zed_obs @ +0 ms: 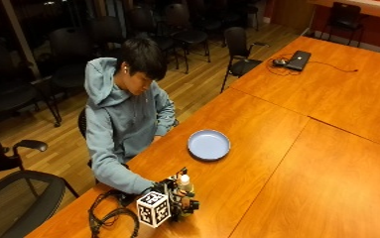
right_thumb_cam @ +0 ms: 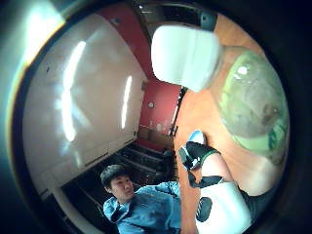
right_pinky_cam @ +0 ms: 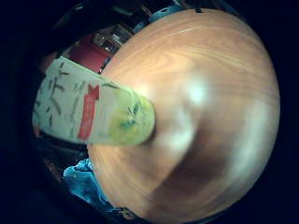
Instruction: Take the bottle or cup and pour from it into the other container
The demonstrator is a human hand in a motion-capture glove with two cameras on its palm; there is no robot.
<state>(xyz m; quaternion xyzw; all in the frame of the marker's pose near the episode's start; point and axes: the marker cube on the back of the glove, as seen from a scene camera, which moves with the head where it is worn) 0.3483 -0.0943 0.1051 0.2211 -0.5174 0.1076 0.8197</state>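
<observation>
Wood-grain conference table (zed_obs: pixel 295 148), dim room, chairs behind. Bottle (zed_obs: pixel 184 186) stands upright near the table's near-left edge, gloved right hand (zed_obs: pixel 176 198) wrapped around its body. Blue plate (zed_obs: pixel 209 145) lies well apart, farther along the table. Judgement: small plastic bottle, likely light, smooth label, somewhat slippery; mid-body is the sensible hold. Little-finger palm view shows the label (right_pinky_cam: pixel 88 112) close up; thumb view shows the white cap (right_thumb_cam: pixel 185 56), greenish contents below.

Outside view high across table (zed_obs: pixel 321 148), palm views against bottle (right_pinky_cam: pixel 93 114)
</observation>
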